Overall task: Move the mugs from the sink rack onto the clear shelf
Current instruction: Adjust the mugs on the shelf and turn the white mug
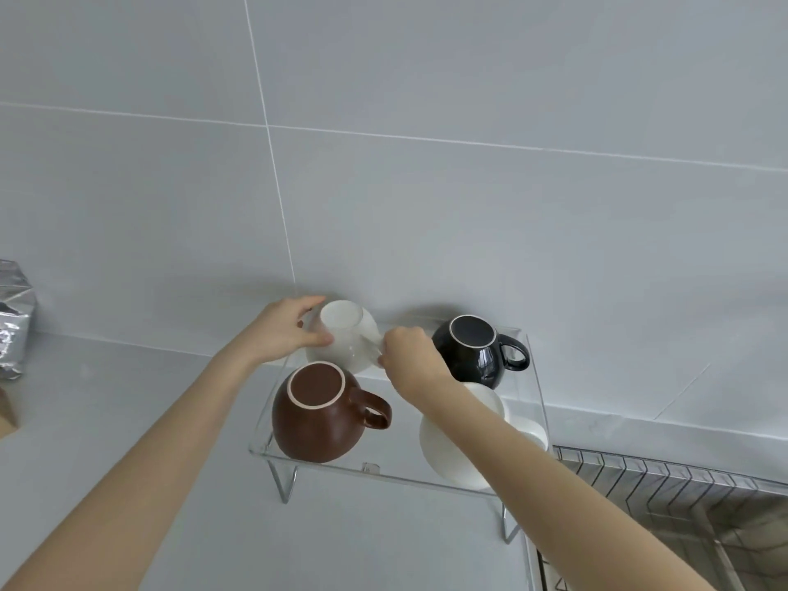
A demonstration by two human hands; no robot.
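Note:
A clear shelf on thin metal legs stands against the tiled wall. Upside down on it are a brown mug at the front left, a black mug at the back right and a white mug at the front right, partly hidden by my right forearm. A second white mug sits upside down at the back left. My left hand cups its left side, and my right hand pinches its handle.
The wire sink rack lies at the lower right, beside the shelf, with no mugs visible on it. A silver foil bag stands at the far left on the grey counter. A brown object shows at the left edge.

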